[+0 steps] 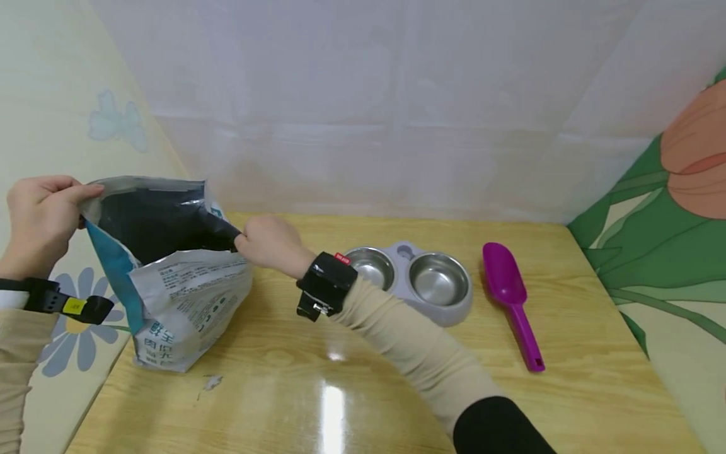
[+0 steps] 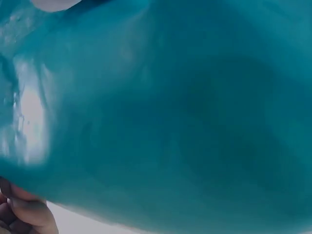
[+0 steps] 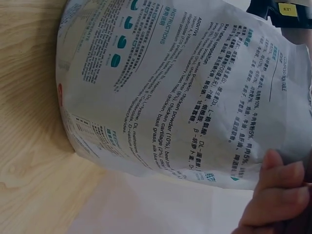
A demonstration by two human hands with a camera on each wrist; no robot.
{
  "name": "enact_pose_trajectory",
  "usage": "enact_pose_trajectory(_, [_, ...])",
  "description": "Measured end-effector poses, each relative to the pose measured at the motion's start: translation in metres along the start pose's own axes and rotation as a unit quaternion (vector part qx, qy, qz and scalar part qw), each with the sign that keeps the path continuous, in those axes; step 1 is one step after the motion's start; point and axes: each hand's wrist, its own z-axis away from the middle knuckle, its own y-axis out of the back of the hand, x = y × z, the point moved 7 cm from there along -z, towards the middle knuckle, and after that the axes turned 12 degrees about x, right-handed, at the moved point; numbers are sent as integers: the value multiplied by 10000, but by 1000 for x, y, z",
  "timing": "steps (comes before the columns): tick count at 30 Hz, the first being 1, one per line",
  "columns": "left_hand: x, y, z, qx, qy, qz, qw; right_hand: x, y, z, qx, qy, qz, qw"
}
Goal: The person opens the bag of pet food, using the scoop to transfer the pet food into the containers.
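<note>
**Both hands pinch the rim of the open feed bag**

The bag (image 1: 181, 284) stands upright at the left end of the wooden table (image 1: 363, 391), close to the left edge. Its mouth is pulled wide open, and the dark inner lining is visible from the head view.

Left hand (image 1: 36, 217): fingers and thumb are closed together on the left side of the bag's rim, pinching the foil edge. The left wrist view is almost filled by the bag's teal side panel (image 2: 165, 112); only curled fingertips (image 2: 27, 212) show at the lower left corner, against the panel.

Right hand (image 1: 269, 243): the fingers are curled and clamped on the right side of the rim, at the fold where the dark lining meets the printed front. In the right wrist view the fingers (image 3: 278, 190) lie against the bag's printed face (image 3: 185, 87), which carries lines of ingredient text. How much of the thumb is behind the rim cannot be told.

The two hands are well apart, one at each end of the mouth.

A grey double-bowl feeder (image 1: 416, 280) with two steel bowls sits just to the right of the right wrist. A purple scoop (image 1: 513, 302) lies flat beside the feeder, further right, handle toward the near edge. Neither hand touches these.
</note>
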Motion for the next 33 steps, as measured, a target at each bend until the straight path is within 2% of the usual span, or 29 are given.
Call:
enact_pose_trajectory(3, [1,1,0,13,33,199,9998,0,-4,1,16,-36,-33,10000])
enact_pose_trajectory(8, [5,-2,2,-235,12,596,9979,2,-6,5,34,-19,-15,10000])
enact_pose_trajectory(12, [11,-4,4,-373,-116,719,9966,5,-5,9,19,-22,45,10000])
enact_pose_trajectory(22, [24,-16,13,-681,-444,726,9940,20,-10,20,-22,-178,-100,9998])
enact_pose_trajectory(33, [38,-25,21,-1069,-847,687,9883,30,-10,33,111,-6,-123,9999])
